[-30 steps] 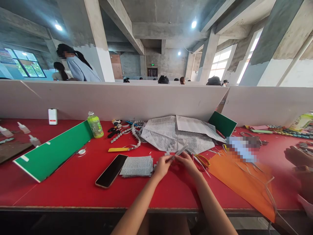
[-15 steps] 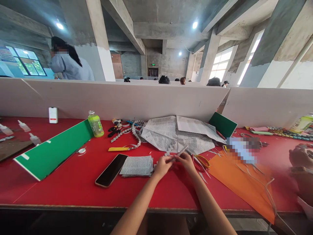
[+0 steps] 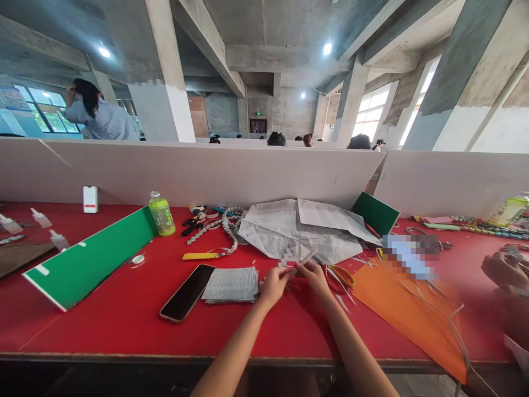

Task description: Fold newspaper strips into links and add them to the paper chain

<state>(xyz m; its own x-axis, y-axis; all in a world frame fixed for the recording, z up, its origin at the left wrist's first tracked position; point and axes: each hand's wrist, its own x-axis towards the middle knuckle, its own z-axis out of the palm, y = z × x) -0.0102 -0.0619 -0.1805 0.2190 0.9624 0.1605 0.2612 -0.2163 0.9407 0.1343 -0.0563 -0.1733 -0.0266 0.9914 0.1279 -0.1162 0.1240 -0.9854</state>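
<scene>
My left hand (image 3: 275,285) is closed, its fingertips pinching the near end of a narrow folded newspaper strip (image 3: 306,257). My right hand (image 3: 313,277) is closed too, with thumb and fingers on the same strip just to the right. A zigzag chain of folded paper (image 3: 286,254) stands up beyond my left fingertips; whether it is joined to the strip is hard to see. Left of my hands lies a stack of cut newspaper pieces (image 3: 230,284). Scissors with yellow-and-red handles (image 3: 342,275) rest close by my right hand.
A black phone (image 3: 188,292) lies left of the stack. Newspaper sheets (image 3: 268,226) spread out behind my hands. A green board (image 3: 95,256) and a bottle (image 3: 162,214) stand to the left. Orange paper (image 3: 407,309) lies to the right, and another person's hands (image 3: 505,270) are at the right edge.
My hands keep nearly the same place and grip on the strip. The view has tilted up slightly. The person in the background has moved left, and the neighbour's hands have shifted a little.
</scene>
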